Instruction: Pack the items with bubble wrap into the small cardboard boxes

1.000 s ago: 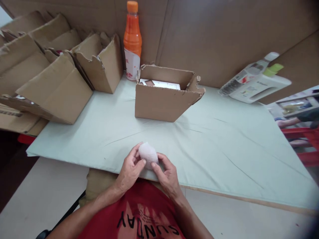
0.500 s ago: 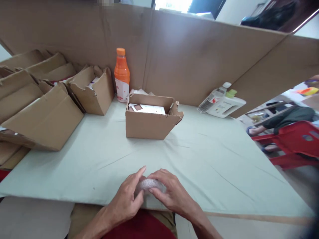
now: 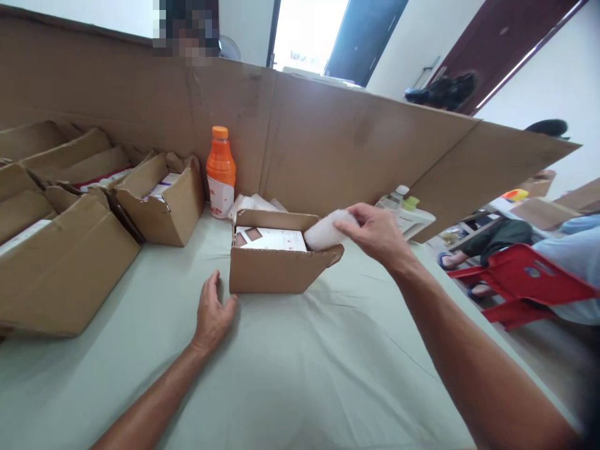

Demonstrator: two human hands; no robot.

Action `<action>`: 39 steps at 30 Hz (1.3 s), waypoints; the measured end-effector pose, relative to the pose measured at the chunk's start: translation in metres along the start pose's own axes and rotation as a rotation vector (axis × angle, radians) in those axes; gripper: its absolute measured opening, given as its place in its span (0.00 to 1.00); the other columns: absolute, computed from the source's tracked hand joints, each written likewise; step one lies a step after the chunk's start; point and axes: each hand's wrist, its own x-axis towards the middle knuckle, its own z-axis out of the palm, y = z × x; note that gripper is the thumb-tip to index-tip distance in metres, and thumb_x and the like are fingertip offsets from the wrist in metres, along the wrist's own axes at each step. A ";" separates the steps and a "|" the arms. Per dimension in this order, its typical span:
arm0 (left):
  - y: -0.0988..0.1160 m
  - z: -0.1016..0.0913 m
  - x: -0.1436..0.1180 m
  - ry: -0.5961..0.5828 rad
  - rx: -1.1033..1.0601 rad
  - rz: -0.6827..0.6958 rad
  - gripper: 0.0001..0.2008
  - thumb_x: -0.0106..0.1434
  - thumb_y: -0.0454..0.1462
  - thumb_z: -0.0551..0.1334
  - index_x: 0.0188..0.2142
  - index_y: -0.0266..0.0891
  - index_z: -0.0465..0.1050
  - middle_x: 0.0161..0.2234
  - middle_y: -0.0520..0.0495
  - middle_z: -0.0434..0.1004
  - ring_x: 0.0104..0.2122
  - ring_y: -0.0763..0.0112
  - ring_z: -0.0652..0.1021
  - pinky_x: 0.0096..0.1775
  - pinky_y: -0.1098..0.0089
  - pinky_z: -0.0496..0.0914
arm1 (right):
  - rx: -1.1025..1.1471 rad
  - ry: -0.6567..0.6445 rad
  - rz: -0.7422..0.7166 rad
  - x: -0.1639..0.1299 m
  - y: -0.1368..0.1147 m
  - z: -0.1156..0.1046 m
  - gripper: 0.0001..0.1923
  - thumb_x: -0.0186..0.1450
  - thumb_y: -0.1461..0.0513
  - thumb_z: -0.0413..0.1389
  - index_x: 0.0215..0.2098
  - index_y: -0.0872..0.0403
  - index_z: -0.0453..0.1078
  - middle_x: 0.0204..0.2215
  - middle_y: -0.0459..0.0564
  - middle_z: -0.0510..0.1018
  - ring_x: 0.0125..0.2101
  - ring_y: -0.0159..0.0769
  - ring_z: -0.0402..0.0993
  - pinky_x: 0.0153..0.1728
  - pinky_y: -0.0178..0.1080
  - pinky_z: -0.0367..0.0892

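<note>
My right hand [image 3: 375, 234] holds a small white wrapped bundle [image 3: 323, 232] over the right end of an open cardboard box [image 3: 276, 269] in the middle of the table. Inside the box lies a flat white and brown packet [image 3: 269, 238]. My left hand [image 3: 213, 309] rests flat on the pale green table cover [image 3: 290, 362], fingers apart, with its thumb touching the box's front left corner.
An orange bottle [image 3: 220, 172] stands behind the box against a tall cardboard wall [image 3: 328, 144]. Several open cardboard boxes [image 3: 65, 250] crowd the left side. White bottles [image 3: 407, 212] lie at the back right. A red chair [image 3: 525, 281] and seated people are to the right.
My hands parted from the bundle at the near edge. My right hand carried it forward over the box, my left hand went to the box's corner, and the view tilted up.
</note>
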 end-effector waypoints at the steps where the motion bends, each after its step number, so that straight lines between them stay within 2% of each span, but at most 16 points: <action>1: -0.006 0.003 -0.002 -0.025 0.009 0.001 0.33 0.63 0.38 0.62 0.66 0.39 0.56 0.62 0.32 0.65 0.59 0.52 0.71 0.54 0.52 0.72 | -0.160 -0.082 0.010 0.006 -0.004 0.005 0.09 0.63 0.57 0.61 0.35 0.54 0.77 0.30 0.51 0.82 0.32 0.42 0.77 0.30 0.40 0.67; 4: -0.015 0.006 -0.010 -0.054 0.013 0.019 0.33 0.64 0.37 0.61 0.67 0.40 0.56 0.62 0.34 0.65 0.60 0.52 0.71 0.56 0.51 0.71 | -0.537 -0.244 -0.025 0.016 -0.020 0.018 0.09 0.63 0.57 0.61 0.34 0.55 0.79 0.33 0.57 0.83 0.38 0.50 0.79 0.32 0.41 0.67; 6: -0.017 0.004 -0.012 -0.047 0.016 0.034 0.32 0.64 0.37 0.61 0.67 0.41 0.57 0.62 0.35 0.67 0.60 0.52 0.71 0.58 0.50 0.69 | -0.668 -0.322 -0.047 0.021 -0.032 0.028 0.10 0.63 0.58 0.59 0.34 0.56 0.80 0.35 0.61 0.83 0.40 0.53 0.80 0.33 0.42 0.67; 10: -0.019 0.005 -0.009 -0.072 0.037 0.041 0.32 0.63 0.36 0.60 0.66 0.40 0.58 0.61 0.35 0.67 0.60 0.50 0.71 0.59 0.47 0.67 | -0.737 -0.457 -0.046 0.031 -0.048 0.052 0.11 0.63 0.63 0.56 0.36 0.58 0.81 0.35 0.64 0.84 0.39 0.51 0.81 0.35 0.41 0.68; 13: -0.019 0.005 -0.008 -0.087 0.048 0.042 0.31 0.62 0.35 0.60 0.65 0.39 0.59 0.61 0.35 0.68 0.61 0.51 0.70 0.61 0.47 0.65 | -0.729 -0.511 -0.069 0.035 -0.049 0.058 0.11 0.63 0.64 0.55 0.35 0.57 0.81 0.35 0.62 0.84 0.38 0.48 0.81 0.34 0.39 0.68; 16: -0.019 0.004 -0.008 -0.098 0.038 0.016 0.31 0.63 0.36 0.59 0.65 0.39 0.58 0.61 0.35 0.67 0.61 0.51 0.70 0.61 0.47 0.66 | -0.621 -0.387 -0.037 0.025 -0.039 0.040 0.13 0.65 0.62 0.53 0.34 0.54 0.81 0.32 0.55 0.84 0.34 0.44 0.81 0.31 0.38 0.66; 19: -0.018 0.002 -0.009 -0.101 0.025 0.010 0.30 0.63 0.37 0.59 0.65 0.39 0.58 0.61 0.35 0.67 0.60 0.51 0.70 0.60 0.47 0.66 | -0.354 -0.039 -0.010 -0.008 -0.011 0.011 0.13 0.67 0.57 0.52 0.36 0.51 0.79 0.30 0.49 0.84 0.30 0.39 0.79 0.32 0.37 0.66; 21: -0.015 0.001 -0.010 -0.102 0.012 0.015 0.30 0.63 0.38 0.59 0.65 0.39 0.59 0.61 0.35 0.66 0.60 0.51 0.70 0.60 0.48 0.66 | -0.198 0.103 0.030 -0.039 0.015 0.002 0.15 0.67 0.55 0.52 0.37 0.52 0.78 0.30 0.49 0.83 0.28 0.37 0.78 0.33 0.38 0.67; 23: -0.009 -0.002 -0.011 -0.111 -0.004 0.007 0.29 0.63 0.38 0.59 0.64 0.41 0.61 0.62 0.36 0.66 0.60 0.51 0.70 0.59 0.49 0.68 | -0.077 0.059 0.097 -0.071 0.041 0.010 0.15 0.66 0.54 0.53 0.40 0.53 0.78 0.32 0.50 0.84 0.27 0.37 0.77 0.33 0.39 0.69; 26: 0.006 -0.007 -0.009 -0.122 -0.051 -0.039 0.30 0.62 0.40 0.61 0.64 0.43 0.61 0.64 0.39 0.63 0.62 0.51 0.67 0.60 0.50 0.66 | 0.087 -0.167 0.146 -0.103 0.063 0.048 0.23 0.62 0.55 0.57 0.53 0.53 0.72 0.45 0.54 0.83 0.36 0.41 0.80 0.36 0.42 0.72; 28: 0.021 -0.009 -0.002 -0.130 -0.124 -0.098 0.33 0.60 0.41 0.62 0.65 0.44 0.59 0.65 0.39 0.62 0.63 0.52 0.66 0.61 0.50 0.64 | 0.189 -0.279 0.117 -0.107 0.061 0.077 0.28 0.61 0.55 0.59 0.59 0.52 0.67 0.51 0.56 0.80 0.43 0.44 0.79 0.39 0.43 0.73; 31: 0.046 -0.005 0.013 -0.174 -0.272 -0.174 0.35 0.58 0.41 0.63 0.64 0.42 0.59 0.62 0.39 0.66 0.61 0.53 0.69 0.58 0.53 0.67 | 0.262 -0.327 0.057 -0.096 0.048 0.105 0.21 0.63 0.59 0.56 0.54 0.54 0.68 0.48 0.56 0.80 0.45 0.45 0.77 0.44 0.43 0.71; 33: 0.062 0.006 0.019 -0.184 -0.350 -0.178 0.34 0.55 0.40 0.63 0.61 0.39 0.62 0.58 0.40 0.71 0.58 0.55 0.71 0.56 0.57 0.69 | 0.261 -0.305 0.053 -0.090 0.046 0.105 0.16 0.64 0.61 0.54 0.49 0.54 0.69 0.43 0.55 0.81 0.42 0.44 0.77 0.43 0.42 0.70; 35: 0.076 0.022 0.017 -0.203 -0.403 -0.163 0.33 0.52 0.39 0.63 0.59 0.37 0.64 0.55 0.40 0.74 0.56 0.55 0.73 0.54 0.59 0.70 | 0.245 -0.270 0.090 -0.097 0.056 0.093 0.13 0.64 0.61 0.52 0.47 0.54 0.68 0.39 0.55 0.81 0.38 0.43 0.77 0.40 0.42 0.69; 37: 0.086 0.040 0.006 -0.289 -0.452 -0.148 0.33 0.52 0.38 0.62 0.59 0.37 0.65 0.54 0.40 0.75 0.55 0.56 0.74 0.53 0.60 0.70 | 0.180 -0.203 0.146 -0.122 0.073 0.075 0.11 0.65 0.59 0.51 0.44 0.54 0.67 0.35 0.54 0.79 0.34 0.43 0.76 0.37 0.42 0.68; 39: 0.091 0.055 -0.012 -0.406 -0.480 -0.142 0.33 0.53 0.38 0.62 0.60 0.39 0.64 0.55 0.41 0.75 0.54 0.56 0.75 0.52 0.60 0.70 | 0.076 -0.101 0.188 -0.164 0.089 0.058 0.09 0.66 0.57 0.51 0.40 0.53 0.66 0.31 0.53 0.78 0.30 0.43 0.74 0.33 0.43 0.68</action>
